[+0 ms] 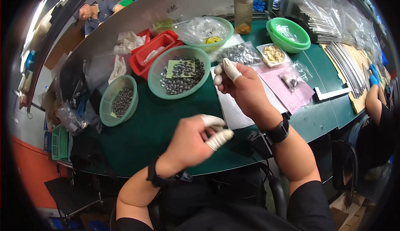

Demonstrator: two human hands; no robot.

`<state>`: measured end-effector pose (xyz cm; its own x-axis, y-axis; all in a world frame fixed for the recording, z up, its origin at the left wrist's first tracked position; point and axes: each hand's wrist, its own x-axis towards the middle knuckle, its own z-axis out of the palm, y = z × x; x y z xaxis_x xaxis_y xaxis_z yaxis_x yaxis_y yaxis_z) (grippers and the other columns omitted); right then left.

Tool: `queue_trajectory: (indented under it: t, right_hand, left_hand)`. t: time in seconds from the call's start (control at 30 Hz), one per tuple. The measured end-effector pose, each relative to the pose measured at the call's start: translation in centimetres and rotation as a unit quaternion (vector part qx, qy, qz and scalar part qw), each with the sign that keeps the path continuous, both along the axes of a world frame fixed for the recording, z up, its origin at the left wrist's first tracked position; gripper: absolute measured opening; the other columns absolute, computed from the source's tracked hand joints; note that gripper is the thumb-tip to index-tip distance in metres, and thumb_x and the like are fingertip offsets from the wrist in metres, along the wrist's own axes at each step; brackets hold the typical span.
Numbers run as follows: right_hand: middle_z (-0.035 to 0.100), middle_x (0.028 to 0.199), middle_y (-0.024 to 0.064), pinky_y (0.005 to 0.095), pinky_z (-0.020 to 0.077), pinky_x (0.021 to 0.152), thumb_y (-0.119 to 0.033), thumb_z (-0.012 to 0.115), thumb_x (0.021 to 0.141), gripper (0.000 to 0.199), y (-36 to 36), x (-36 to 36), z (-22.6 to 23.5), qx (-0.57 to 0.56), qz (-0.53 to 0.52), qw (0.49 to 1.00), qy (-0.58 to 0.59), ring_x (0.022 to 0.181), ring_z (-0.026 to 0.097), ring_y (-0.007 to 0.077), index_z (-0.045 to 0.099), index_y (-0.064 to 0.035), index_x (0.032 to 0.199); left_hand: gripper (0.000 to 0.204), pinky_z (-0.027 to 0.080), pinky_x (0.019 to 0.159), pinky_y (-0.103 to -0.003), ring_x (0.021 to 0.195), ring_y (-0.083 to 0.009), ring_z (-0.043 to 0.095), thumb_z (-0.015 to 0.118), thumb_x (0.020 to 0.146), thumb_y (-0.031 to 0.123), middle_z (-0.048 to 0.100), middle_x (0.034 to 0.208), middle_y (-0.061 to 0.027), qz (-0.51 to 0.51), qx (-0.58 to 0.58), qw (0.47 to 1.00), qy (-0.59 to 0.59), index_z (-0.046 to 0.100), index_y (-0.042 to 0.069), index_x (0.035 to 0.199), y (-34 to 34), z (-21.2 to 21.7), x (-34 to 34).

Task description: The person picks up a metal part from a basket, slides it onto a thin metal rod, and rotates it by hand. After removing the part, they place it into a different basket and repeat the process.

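Bare-armed and capped in pale finger cots, two hands work above a green table (156, 133). The right hand (246, 87), raised over a white sheet (237, 116), curls its covered fingertips close to the thumb; whether anything sits between them cannot be told from here. The left hand (191, 139), nearer the table's edge, is loosely bent, thumb and fingers slightly parted, with nothing visible in its grasp.

Far and to the left of the right hand stands a large bowl (156, 81) of translucent pale green, holding a heap of small dark pieces (181, 87) — glossy, grey to black, catching bright glints. They appear rounded, though they are too small to make out for certain. A yellow slip (174, 70) lies on the heap. Farther left, a smaller bowl (107, 100) of the same green leans in the view, its small parts (123, 102) a duller grey-brown.

Beyond the right hand, a white tray (275, 65) carries cream-gold pieces (273, 54), beside a clear bag (241, 54) of silvery ones. A pink sheet (301, 97) spreads to the right, near an L-shaped white bar (333, 94) — and at the far right, a co-worker's hand (374, 93) wears blue finger covers.
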<state>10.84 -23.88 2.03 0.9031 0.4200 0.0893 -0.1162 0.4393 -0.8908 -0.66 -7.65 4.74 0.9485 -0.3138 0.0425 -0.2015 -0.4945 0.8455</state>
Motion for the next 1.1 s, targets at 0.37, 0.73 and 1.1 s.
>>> queue_trajectory:
  t: [0.37, 0.73, 1.1]
  right_hand:
    - [0.067, 0.084, 0.0021, 0.0239, 0.0467, 0.069, -0.034, 0.05, 0.105, 0.033, 0.4, -0.5, 0.0, 0.003, -0.015, 0.999, -0.028, 0.072, 0.058, 0.0093, 0.065, -0.0054, 0.101]
    - [0.068, 0.087, 0.003, 0.0241, 0.0488, 0.072, -0.031, 0.05, 0.105, 0.03, 0.7, -0.6, -0.2, -0.09, 0.011, 0.993, -0.074, 0.075, 0.06, 0.0096, 0.065, -0.0054, 0.1]
    - [0.068, 0.088, 0.0028, 0.0245, 0.0496, 0.073, -0.029, 0.049, 0.106, 0.028, 0.8, -0.7, -0.4, -0.064, 0.038, 0.996, -0.054, 0.077, 0.061, 0.01, 0.063, -0.005, 0.103]
  left_hand:
    - [0.027, 0.05, 0.062, -0.025, 0.067, -0.0077, 0.06, 0.077, 0.089, 0.026, 0.069, 0.079, -0.0033, -0.041, -0.256, 0.924, 0.279, 0.07, -0.001, 0.089, -7.8, -4.6, -1.5]
    - [0.019, 0.053, 0.065, -0.025, 0.072, -0.0103, 0.065, 0.073, 0.091, 0.018, 0.071, 0.084, -0.0069, -0.031, -0.341, 0.886, 0.313, 0.068, 0.0, 0.094, -7.5, -4.2, -1.7]
    - [0.019, 0.05, 0.062, -0.023, 0.067, -0.0068, 0.061, 0.074, 0.09, 0.018, 0.068, 0.076, -0.0017, -0.045, -0.227, 0.936, 0.264, 0.069, 0.001, 0.085, -7.1, -4.0, -1.7]
